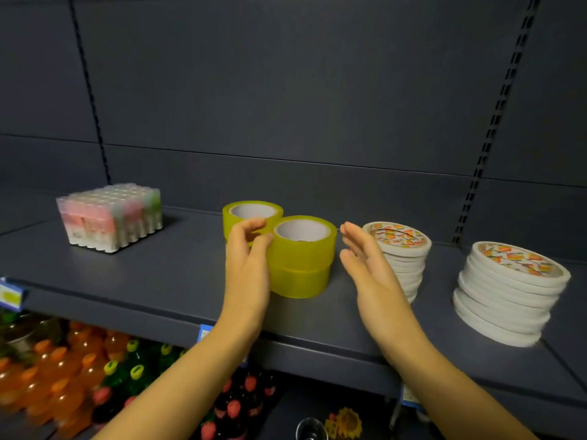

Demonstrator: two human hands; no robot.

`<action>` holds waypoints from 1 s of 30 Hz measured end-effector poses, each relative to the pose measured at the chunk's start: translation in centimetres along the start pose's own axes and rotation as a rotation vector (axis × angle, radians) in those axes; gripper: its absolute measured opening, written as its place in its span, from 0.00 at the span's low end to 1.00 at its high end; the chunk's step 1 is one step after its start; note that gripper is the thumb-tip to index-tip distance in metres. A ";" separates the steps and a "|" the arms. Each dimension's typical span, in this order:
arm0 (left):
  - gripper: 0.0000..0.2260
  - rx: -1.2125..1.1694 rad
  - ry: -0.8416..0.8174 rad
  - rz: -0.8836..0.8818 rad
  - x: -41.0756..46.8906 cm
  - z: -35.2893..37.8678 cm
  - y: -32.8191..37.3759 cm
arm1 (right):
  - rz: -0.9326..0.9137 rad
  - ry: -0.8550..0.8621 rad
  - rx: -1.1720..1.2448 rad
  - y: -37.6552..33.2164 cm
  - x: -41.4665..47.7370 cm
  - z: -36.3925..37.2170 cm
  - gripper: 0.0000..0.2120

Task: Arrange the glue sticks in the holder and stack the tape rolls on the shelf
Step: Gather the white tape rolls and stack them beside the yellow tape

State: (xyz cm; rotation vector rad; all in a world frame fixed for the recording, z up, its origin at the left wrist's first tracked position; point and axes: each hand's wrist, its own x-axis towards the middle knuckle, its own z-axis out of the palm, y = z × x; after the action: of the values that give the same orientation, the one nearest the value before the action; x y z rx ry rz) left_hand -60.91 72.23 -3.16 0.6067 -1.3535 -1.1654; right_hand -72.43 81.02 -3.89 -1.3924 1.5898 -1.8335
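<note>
Two yellow tape rolls point(301, 258) stand stacked near the middle of the dark shelf point(158, 274). Behind them to the left stands another yellow tape stack point(252, 211). My left hand point(247, 265) touches the left side of the front stack, fingers curled against its top roll. Just right of that stack my right hand point(368, 265) is held flat with its fingers apart, holding nothing. The holder full of glue sticks point(111, 217) sits at the left of the shelf.
Two stacks of flat white tape rolls stand to the right, one point(403, 258) right behind my right hand, one point(508, 293) farther right. Below the shelf are several orange, green and dark bottles point(79, 369). A slotted upright point(495, 122) runs up the back panel.
</note>
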 end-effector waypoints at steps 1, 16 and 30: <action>0.07 0.025 -0.016 -0.078 0.7 -0.5 -0.8 | 0.045 -0.008 0.012 0.2 0.5 0.5 0.15; 0.19 -0.049 -0.357 -0.363 4.3 -0.9 -5.5 | 0.286 0.384 0.056 4.2 5.1 5.4 0.25; 0.17 -0.255 -0.214 -0.505 4.9 1.4 -6.0 | 0.382 0.398 0.279 4.5 5.7 5.5 0.24</action>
State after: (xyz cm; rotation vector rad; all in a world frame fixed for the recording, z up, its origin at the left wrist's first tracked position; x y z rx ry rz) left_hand -64.80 66.06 -6.16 0.6722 -1.2319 -1.8245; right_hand -72.00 72.22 -5.94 -0.5797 1.5594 -2.0669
